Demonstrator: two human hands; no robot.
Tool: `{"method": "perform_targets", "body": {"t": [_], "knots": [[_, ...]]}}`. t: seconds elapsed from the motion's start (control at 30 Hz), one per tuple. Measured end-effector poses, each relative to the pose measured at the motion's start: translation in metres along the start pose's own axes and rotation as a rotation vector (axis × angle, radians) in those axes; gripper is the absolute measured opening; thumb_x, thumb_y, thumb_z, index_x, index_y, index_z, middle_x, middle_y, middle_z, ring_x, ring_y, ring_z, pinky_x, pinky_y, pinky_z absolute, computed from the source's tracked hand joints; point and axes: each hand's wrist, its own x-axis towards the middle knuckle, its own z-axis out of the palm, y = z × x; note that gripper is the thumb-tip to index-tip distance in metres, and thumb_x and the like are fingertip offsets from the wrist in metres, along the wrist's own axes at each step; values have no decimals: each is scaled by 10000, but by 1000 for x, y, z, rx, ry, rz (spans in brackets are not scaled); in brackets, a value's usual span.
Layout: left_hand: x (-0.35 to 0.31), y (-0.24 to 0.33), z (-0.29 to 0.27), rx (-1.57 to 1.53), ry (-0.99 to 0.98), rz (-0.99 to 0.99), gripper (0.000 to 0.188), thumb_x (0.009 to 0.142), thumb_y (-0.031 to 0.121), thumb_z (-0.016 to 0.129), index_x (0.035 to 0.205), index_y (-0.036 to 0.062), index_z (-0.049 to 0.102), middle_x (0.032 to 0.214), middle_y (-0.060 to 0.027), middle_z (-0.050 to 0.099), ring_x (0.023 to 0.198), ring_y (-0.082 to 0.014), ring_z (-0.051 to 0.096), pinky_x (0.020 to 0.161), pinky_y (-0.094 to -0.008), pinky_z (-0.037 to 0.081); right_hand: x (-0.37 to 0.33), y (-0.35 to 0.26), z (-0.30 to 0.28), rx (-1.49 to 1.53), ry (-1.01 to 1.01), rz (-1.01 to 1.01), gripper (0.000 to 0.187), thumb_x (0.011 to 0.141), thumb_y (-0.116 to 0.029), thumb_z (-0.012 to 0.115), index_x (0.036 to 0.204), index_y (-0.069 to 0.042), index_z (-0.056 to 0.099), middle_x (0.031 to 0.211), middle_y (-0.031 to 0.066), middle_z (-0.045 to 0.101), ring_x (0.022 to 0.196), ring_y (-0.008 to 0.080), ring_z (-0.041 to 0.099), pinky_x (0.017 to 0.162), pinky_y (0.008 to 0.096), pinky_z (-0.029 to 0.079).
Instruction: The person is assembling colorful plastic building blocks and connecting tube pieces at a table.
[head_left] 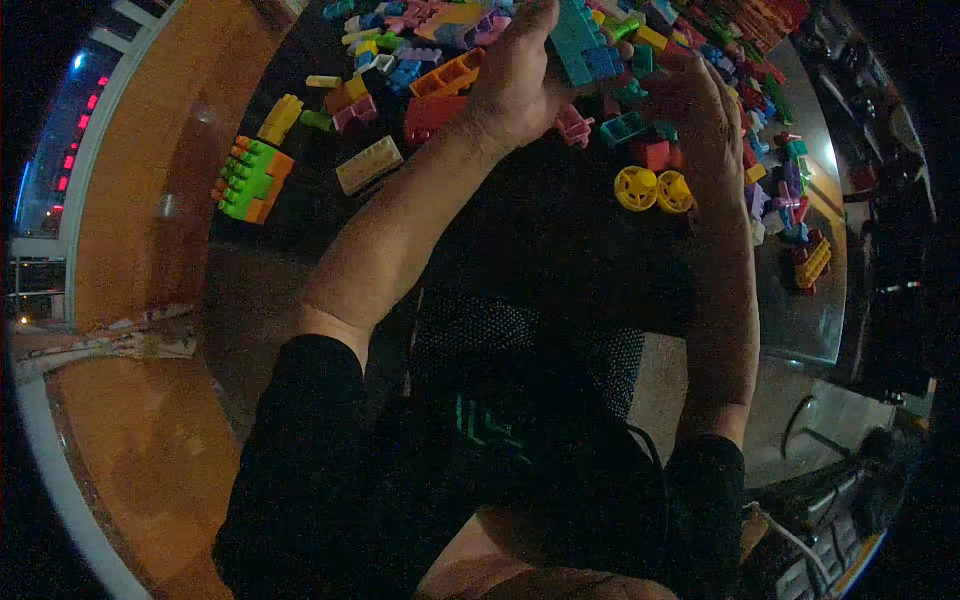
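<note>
My left hand is closed around a teal building block, its thumb up along the block's left side. A smaller blue block sits against the teal one, low on its right. To the right, my right hand curves in toward these blocks. Its fingers are in shadow and partly hidden, so what they hold, if anything, does not show. Close by my right wrist are two yellow wheels and a red block. A pink piece and a teal block lie between my hands.
Loose coloured blocks crowd the far part of the dark table. A green and orange block stack stands at the left, near a cream block. A yellow and red piece lies by the right edge. A chair is at lower right.
</note>
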Motion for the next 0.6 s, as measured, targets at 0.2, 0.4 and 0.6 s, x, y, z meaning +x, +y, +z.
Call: {"method": "perform_targets", "body": {"t": [0.2,0.4,0.6], "knots": [[2,2,2,13,-3,-2,378,863,385,548,1082,82,492,938,-51,575,875,-179,596,714,-363,521,2,10,-7,-17,-17,-34,481,901,-422,435,1089,8,543,930,116,607,817,178,602,731,299,485],[7,7,-8,-56,15,-1,434,837,468,551,980,59,545,807,-49,608,725,-178,617,634,-336,532,1,3,-5,-59,-23,-15,443,908,-391,440,1046,12,557,901,91,610,805,162,588,736,290,471],[14,2,-24,277,42,-8,613,839,606,411,1115,65,497,932,-72,591,832,-198,605,686,-366,519,5,7,-9,-115,14,-57,391,904,-351,469,1015,10,574,888,65,609,806,140,581,702,271,468]]}}
